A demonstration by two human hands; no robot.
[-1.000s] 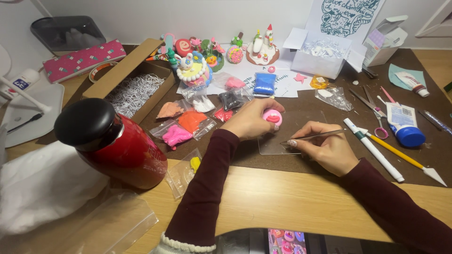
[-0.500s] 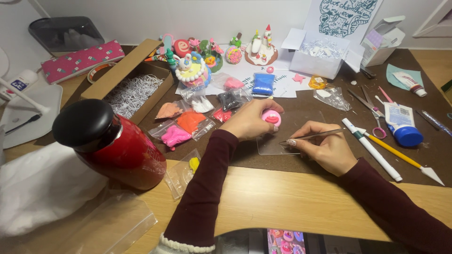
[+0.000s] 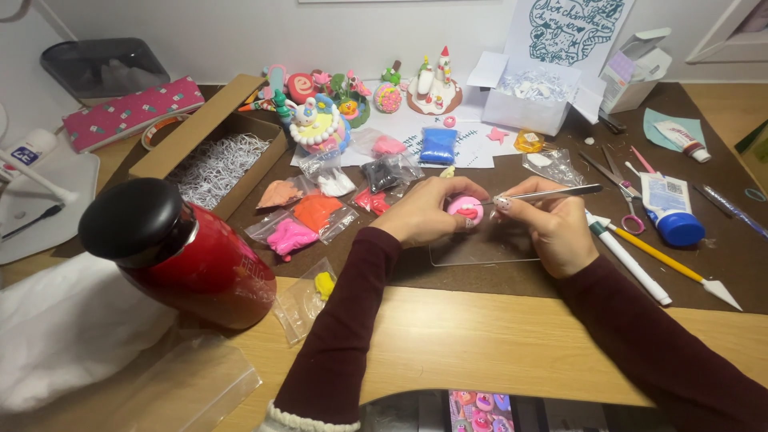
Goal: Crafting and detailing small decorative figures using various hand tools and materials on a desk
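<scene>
My left hand [image 3: 424, 212] grips a small round pink clay piece [image 3: 464, 209] just above a clear acrylic sheet [image 3: 484, 246] on the brown mat. My right hand [image 3: 550, 226] holds a thin metal sculpting tool [image 3: 552, 192] like a pen, with its tip against the pink piece. Both sleeves are dark red. Small bags of coloured clay lie to the left: pink [image 3: 290, 237], orange [image 3: 316, 211] and black [image 3: 386, 171].
A red bottle with a black cap [image 3: 180, 256] stands at the near left. A cardboard box of shredded paper [image 3: 214, 160] sits behind it. Finished clay figures [image 3: 318, 126] stand at the back. Pens, scissors [image 3: 620, 180] and a blue-capped glue bottle [image 3: 670, 210] lie to the right.
My right hand has swung up and left, bringing the tool's tip to the pink clay piece. My left hand still holds the piece in the same place.
</scene>
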